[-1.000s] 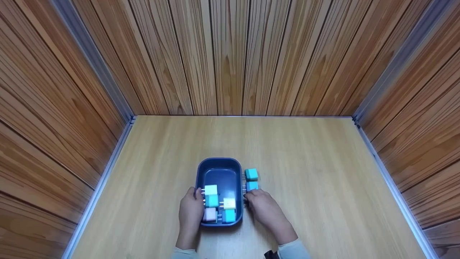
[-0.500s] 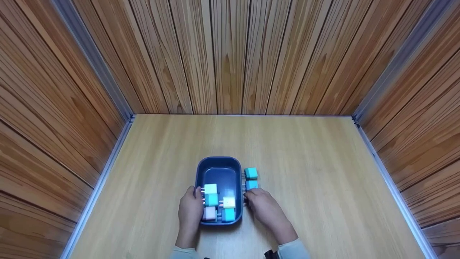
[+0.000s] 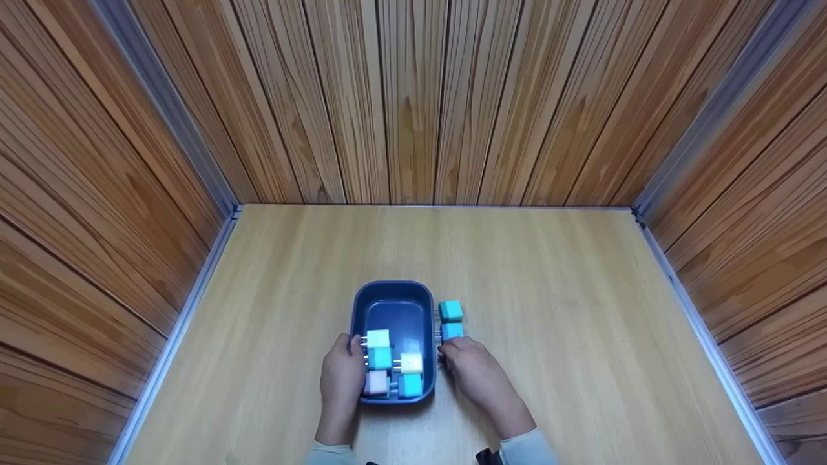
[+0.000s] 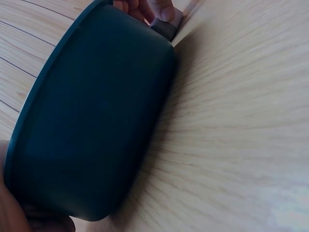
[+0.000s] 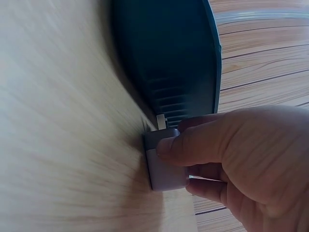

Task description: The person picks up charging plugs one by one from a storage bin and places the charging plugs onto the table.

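Wood-panelled walls (image 3: 413, 103) enclose a pale tabletop (image 3: 568, 290), with the far wall at twelve o'clock. Compared with the two earlier head views, almost nothing has changed: the whole scene sits a touch higher in frame, while both hands and every block keep their places. The work therefore seems to be at a hold, with no further block placed inside the blue tray (image 3: 402, 313). The person's left hand (image 3: 342, 374) grips the tray at its eight o'clock side. At four o'clock, the right hand (image 3: 479, 378) pinches a grey-pink pronged block (image 5: 166, 166) between thumb and fingers, outside the tray wall, its prongs towards it; whether they touch is unclear. A blue block (image 3: 452, 330) lies near three o'clock and a teal block (image 3: 451, 310) near two. Five pronged blocks (image 3: 380, 358) occupy the tray between five and nine o'clock.
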The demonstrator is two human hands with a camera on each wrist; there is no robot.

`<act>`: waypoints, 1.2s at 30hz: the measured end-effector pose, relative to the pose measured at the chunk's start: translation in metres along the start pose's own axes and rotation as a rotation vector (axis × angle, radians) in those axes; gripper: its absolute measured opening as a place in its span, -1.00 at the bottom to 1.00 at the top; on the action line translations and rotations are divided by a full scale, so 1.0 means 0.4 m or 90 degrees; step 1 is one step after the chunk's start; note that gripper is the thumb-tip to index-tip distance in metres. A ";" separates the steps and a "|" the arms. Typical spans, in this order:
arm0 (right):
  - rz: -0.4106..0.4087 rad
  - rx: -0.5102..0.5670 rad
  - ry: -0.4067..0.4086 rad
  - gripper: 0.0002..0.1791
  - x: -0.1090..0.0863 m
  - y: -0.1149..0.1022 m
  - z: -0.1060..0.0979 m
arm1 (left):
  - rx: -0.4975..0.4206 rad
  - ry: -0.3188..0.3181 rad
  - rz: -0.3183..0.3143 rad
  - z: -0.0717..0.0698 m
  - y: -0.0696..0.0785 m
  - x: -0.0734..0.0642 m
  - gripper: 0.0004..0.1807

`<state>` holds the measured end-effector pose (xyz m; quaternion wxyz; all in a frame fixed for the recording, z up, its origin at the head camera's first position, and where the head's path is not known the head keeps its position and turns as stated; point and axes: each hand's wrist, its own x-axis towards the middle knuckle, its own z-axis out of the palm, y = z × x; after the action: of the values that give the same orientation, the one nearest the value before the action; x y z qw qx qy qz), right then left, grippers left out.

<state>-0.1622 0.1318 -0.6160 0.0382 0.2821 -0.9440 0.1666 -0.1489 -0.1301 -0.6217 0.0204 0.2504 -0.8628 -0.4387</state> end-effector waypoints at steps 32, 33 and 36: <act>0.055 0.052 -0.008 -0.64 0.009 -0.011 -0.078 | -0.014 -0.025 -0.024 -0.003 0.003 -0.002 -0.66; 0.058 0.054 -0.006 -0.62 0.011 -0.014 -0.083 | -0.015 -0.025 -0.024 -0.003 0.003 -0.001 -0.66; 0.061 0.062 0.007 -0.56 0.016 -0.027 -0.093 | -0.020 -0.029 -0.026 -0.001 0.003 -0.002 -0.66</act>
<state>-0.1626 0.1325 -0.5768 0.0218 0.2372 -0.9470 0.2154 -0.1486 -0.1295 -0.6205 -0.0043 0.2578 -0.8507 -0.4580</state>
